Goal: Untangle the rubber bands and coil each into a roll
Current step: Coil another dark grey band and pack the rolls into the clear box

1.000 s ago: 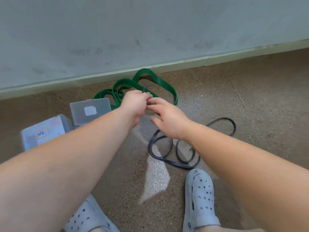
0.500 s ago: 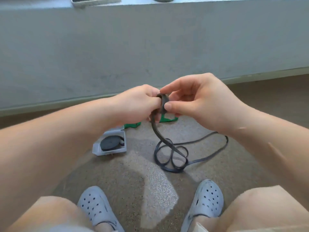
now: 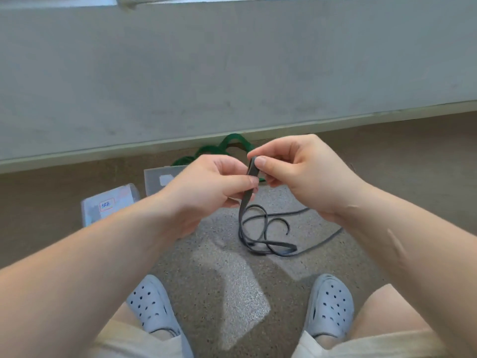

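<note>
step: start roll | grey band (image 3: pixel 252 168): folded end upright, tail drops to 2 floor loops below | right hand (image 3: pixel 296 174): thumb, forefinger clamped on fold top | left hand (image 3: pixel 206 187): fingers pinching just under fold | green band (image 3: pixel 233 139): behind grey band

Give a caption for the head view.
The left hand and right hand pinch the raised part of the grey band.

At frame centre the left hand (image 3: pixel 214 182) and right hand (image 3: pixel 296 174) pinch one end of a band (image 3: pixel 252 168); its loops lie on the floor (image 3: pixel 232 280) just below. A second band (image 3: pixel 232 142) lies behind the hands, by the wall (image 3: pixel 232 73). Two boxes (image 3: pixel 108 205) (image 3: pixel 157 180) sit centre-left.
</note>
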{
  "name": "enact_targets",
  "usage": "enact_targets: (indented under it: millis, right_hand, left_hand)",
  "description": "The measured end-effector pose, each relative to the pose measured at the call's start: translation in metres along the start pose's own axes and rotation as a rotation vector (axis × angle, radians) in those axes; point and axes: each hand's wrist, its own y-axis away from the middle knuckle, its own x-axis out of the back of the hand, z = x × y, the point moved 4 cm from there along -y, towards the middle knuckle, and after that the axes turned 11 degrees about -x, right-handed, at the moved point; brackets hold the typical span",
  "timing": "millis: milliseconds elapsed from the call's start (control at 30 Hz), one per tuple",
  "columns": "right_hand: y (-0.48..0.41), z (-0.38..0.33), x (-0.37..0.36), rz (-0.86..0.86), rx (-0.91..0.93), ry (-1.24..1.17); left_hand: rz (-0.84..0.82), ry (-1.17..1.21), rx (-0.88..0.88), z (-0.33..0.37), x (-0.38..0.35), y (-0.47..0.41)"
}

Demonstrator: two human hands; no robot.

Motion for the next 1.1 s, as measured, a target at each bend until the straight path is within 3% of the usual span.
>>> enact_targets:
  millis: [200, 567, 867, 967, 1100]
  right_hand:
    - [-0.009, 0.021, 0.005, -0.081, -0.079, 0.026]
    - [-0.014, 0.036, -0.003, -0.226, -0.039, 0.051]
    - [-0.020, 0.044, 0.003, -0.119, 0.004, 0.256]
    - [-0.021, 0.046, 0.004, -0.096, 0.009, 0.387]
    - [-0.018, 0.046, -0.001, -0.146, -0.013, 0.438]
  left_hand:
    - [-0.046, 0.109, 0.012, -0.022, -0.006, -0.010]
    - [0.014, 0.019, -0.063, -0.036, -0.005, -0.016]
    - [-0.037, 0.123, 0.086, -0.043, -0.011, -0.027]
    - [0.112, 0.066, -0.059, -0.039, -0.003, -0.030]
    - [0.012, -0.046, -0.267, -0.033, 0.000, -0.030]
